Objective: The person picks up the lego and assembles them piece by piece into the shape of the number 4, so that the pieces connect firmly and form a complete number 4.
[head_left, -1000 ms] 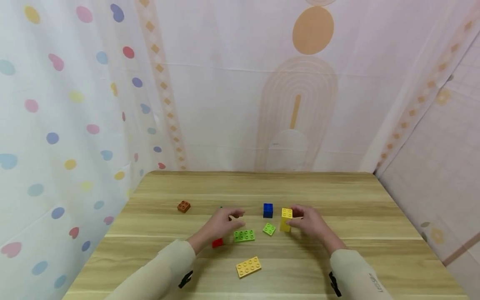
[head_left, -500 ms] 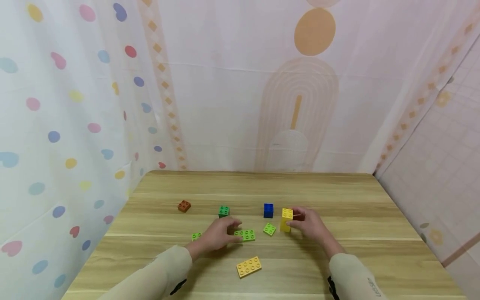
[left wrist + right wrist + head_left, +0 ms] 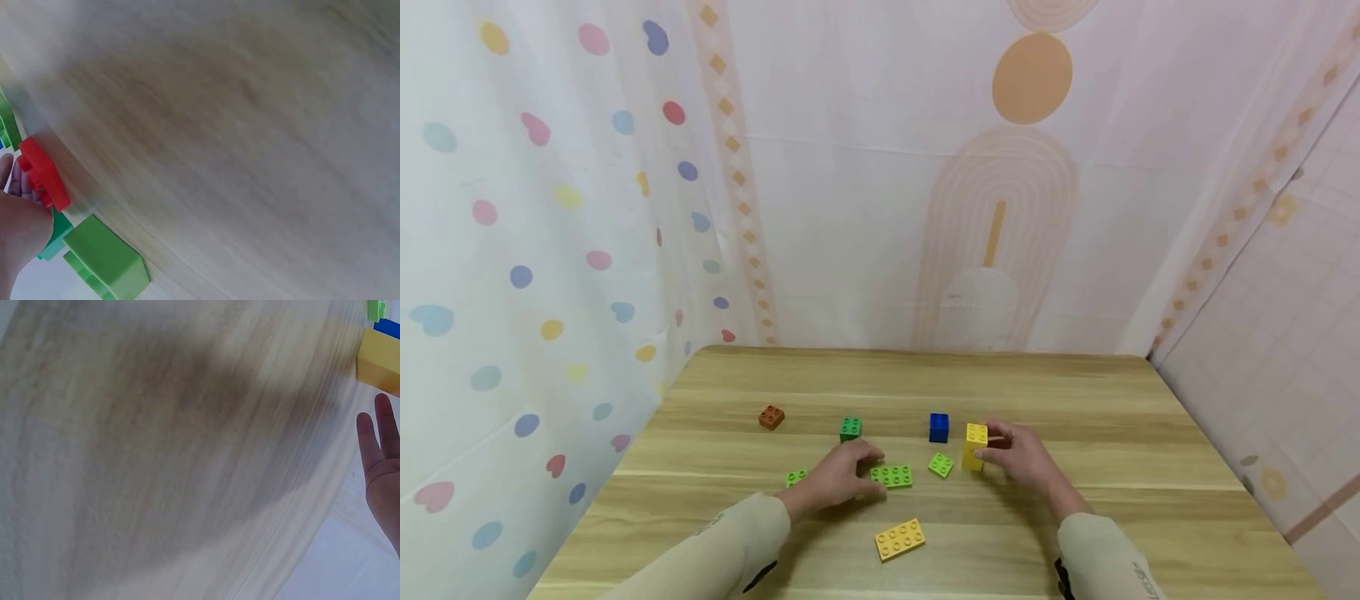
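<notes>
Standing upright: yellow block (image 3: 973, 448), pinched by right hand (image 3: 1021, 454); lying separate: oblong lime brick (image 3: 895, 476), unheld beside relaxed left hand (image 3: 833, 475), blue brick (image 3: 938, 428), brown brick (image 3: 771, 417); joins I see between them: none.

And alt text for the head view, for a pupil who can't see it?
A person's right hand holds a tall yellow brick on a wooden table; the left hand is by a long lime brick. A green brick, blue brick, brown brick, small lime brick and flat yellow brick lie nearby.
</notes>
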Motion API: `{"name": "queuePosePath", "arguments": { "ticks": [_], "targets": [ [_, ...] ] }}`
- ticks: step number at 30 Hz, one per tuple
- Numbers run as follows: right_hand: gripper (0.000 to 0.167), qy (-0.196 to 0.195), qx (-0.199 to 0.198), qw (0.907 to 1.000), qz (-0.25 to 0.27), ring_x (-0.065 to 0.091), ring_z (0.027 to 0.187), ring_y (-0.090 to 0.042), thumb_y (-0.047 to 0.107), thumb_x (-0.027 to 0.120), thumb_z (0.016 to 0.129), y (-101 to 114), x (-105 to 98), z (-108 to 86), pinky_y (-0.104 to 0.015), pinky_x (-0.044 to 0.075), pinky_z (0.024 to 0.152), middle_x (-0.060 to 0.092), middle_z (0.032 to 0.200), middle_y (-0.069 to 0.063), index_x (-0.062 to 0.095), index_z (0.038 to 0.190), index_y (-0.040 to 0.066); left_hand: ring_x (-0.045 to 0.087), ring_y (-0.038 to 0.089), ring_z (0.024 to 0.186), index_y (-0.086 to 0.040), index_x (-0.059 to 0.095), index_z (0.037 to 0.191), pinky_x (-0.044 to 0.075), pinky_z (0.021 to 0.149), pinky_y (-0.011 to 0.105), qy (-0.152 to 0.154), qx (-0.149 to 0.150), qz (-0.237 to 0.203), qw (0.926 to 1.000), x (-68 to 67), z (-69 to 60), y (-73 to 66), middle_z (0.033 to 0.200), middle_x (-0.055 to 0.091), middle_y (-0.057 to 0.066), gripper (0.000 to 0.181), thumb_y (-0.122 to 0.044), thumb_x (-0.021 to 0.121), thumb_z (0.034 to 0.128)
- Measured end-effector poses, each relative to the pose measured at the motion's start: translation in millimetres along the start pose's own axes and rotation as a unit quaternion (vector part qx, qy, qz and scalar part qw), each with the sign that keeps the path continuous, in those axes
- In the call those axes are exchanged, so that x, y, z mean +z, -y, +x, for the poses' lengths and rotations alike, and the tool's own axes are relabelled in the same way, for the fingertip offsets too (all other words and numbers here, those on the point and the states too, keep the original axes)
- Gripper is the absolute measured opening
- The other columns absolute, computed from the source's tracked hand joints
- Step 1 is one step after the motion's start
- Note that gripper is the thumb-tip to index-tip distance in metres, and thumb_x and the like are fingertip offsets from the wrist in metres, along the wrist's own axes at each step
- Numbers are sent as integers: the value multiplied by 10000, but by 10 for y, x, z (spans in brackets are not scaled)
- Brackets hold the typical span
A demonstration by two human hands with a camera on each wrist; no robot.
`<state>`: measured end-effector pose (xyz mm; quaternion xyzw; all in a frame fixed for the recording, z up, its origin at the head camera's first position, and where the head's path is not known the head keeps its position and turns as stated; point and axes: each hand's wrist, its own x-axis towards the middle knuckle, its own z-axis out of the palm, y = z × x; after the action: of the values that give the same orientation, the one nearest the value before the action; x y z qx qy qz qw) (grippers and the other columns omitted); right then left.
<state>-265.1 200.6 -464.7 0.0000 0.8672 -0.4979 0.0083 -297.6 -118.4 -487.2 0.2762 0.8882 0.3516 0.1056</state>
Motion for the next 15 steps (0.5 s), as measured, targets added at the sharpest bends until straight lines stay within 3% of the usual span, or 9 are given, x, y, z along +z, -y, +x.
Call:
{"name": "queuePosePath", "arguments": {
  "ticks": [5,15],
  "targets": [
    [367,-8,-25,10000,3,628,1081,-283,77,731,900,-6,4,-12,-418,527,896,671,1148,-69,658,1259,47,552,253,1125,-59,665,1196,432,991,479,29,106,228,9997,16,7,30,1164,599,26,473,-318,818,831],
    [365,-15,-119,9999,10,630,1068,-281,87,727,906,-31,4,-5,-405,534,884,669,1146,-68,657,1262,51,508,140,990,-70,708,1138,449,903,389,-65,374,666,9971,42,3,24,1060,543,-49,381,-272,819,835]
  ]
}}
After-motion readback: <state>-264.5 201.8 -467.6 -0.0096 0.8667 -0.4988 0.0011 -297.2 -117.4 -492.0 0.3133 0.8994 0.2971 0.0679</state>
